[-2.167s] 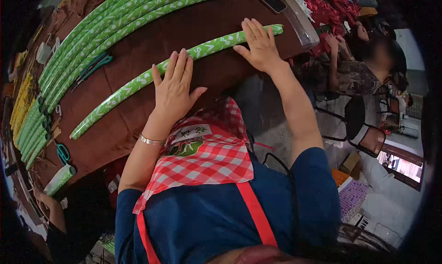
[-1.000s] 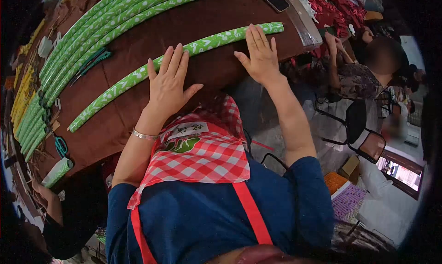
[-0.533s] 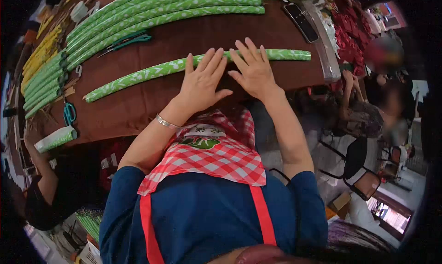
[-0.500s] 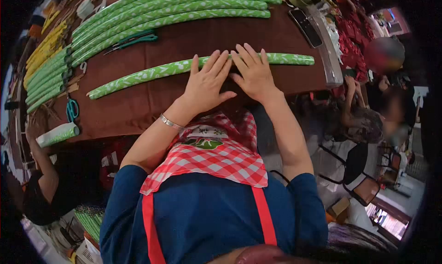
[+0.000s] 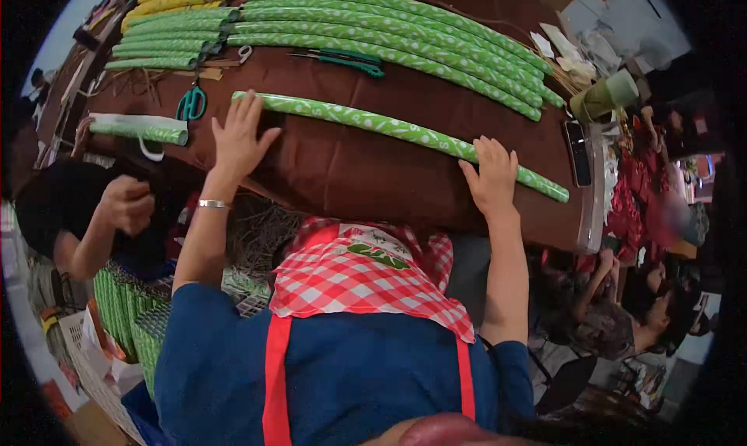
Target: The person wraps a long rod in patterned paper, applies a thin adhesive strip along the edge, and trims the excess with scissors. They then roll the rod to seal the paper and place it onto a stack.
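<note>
green tube (image 5: 389, 125): l hand (image 5: 237, 139), r hand (image 5: 492, 175) flat

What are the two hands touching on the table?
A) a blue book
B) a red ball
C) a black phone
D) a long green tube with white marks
D: the left hand lies flat on one end of the long green tube, and the right hand touches it near the other end, on the brown table.
</note>
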`<state>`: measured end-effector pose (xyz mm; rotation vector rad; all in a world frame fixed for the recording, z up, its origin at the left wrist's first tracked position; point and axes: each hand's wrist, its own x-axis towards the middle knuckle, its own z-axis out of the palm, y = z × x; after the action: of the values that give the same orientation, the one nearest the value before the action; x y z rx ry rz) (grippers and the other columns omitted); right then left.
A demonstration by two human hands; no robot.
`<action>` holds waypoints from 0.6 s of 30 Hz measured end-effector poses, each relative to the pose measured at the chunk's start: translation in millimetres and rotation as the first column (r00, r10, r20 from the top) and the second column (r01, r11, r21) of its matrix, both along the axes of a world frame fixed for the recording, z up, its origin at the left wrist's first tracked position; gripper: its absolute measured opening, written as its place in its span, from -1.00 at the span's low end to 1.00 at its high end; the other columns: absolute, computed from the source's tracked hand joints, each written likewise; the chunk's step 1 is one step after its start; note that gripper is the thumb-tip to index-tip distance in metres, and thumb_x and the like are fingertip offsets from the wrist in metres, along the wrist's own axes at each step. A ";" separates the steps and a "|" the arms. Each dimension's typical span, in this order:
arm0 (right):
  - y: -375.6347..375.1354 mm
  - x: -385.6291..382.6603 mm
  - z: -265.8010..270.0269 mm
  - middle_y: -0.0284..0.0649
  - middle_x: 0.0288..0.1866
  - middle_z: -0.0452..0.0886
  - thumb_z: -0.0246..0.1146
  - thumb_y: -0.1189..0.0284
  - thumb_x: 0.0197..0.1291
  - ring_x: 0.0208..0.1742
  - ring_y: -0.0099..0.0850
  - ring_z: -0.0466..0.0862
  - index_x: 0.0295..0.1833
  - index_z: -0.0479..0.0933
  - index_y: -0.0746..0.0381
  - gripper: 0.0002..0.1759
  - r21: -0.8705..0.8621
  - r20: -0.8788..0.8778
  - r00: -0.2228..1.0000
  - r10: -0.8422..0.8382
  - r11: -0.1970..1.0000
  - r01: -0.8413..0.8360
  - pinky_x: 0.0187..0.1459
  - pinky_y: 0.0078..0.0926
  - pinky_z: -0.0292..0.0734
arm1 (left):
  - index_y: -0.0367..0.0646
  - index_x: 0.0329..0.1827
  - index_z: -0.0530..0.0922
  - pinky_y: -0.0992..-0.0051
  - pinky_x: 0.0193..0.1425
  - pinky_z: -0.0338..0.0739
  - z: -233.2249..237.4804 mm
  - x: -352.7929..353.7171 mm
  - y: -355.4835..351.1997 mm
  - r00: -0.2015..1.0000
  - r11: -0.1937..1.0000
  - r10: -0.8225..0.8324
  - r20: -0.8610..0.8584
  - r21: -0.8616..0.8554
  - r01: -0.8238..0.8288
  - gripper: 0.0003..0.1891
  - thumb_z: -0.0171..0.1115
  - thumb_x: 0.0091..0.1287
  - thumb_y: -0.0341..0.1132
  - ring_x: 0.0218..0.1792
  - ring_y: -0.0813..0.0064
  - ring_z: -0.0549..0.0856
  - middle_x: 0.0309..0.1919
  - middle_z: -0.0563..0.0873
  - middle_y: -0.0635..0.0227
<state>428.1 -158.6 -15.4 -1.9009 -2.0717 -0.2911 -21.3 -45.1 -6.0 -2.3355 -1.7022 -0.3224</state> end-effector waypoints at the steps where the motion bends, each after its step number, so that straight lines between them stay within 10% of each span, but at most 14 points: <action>1: 1.5 -0.9 3.7 -0.17 0.29 0.45 0.25 0.14 0.27 0.37 -0.19 0.35 0.25 0.43 0.16 -0.49 -0.030 -0.006 1.000 -0.016 0.999 0.016 0.39 0.08 0.06 | -0.04 0.46 0.22 -0.36 0.32 0.08 0.6 -18.6 4.2 0.989 0.988 0.151 -0.007 -0.034 -0.151 -0.27 0.16 0.32 0.11 0.50 0.16 0.16 0.50 0.20 0.29; 5: 8.3 4.0 8.7 -0.18 0.02 0.51 0.34 0.23 0.21 0.13 -0.17 0.45 0.10 0.48 0.20 -0.58 0.062 -0.029 0.995 0.093 0.994 -0.091 0.23 -0.12 0.23 | -0.06 0.47 0.20 -0.32 0.37 0.02 -19.2 -20.1 -14.0 0.941 0.968 0.204 0.269 0.086 -0.234 -0.26 0.13 0.34 0.14 0.51 0.09 0.10 0.49 0.17 0.19; 18: 132.7 48.3 60.9 -0.10 0.15 0.50 0.22 0.17 0.32 0.18 -0.12 0.44 0.16 0.48 0.19 -0.58 0.187 0.079 0.995 0.062 0.979 -0.076 0.17 -0.03 0.25 | 0.06 0.31 0.43 -0.14 0.43 -0.01 -28.8 7.2 -25.9 0.902 0.971 0.173 0.396 0.082 -0.223 -0.45 0.17 0.31 0.05 0.44 0.14 0.21 0.41 0.30 0.25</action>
<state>476.4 -25.9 45.5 -1.7264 -2.0685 -0.5288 -14.1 -71.0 -34.7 -2.0820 -2.0064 -0.8742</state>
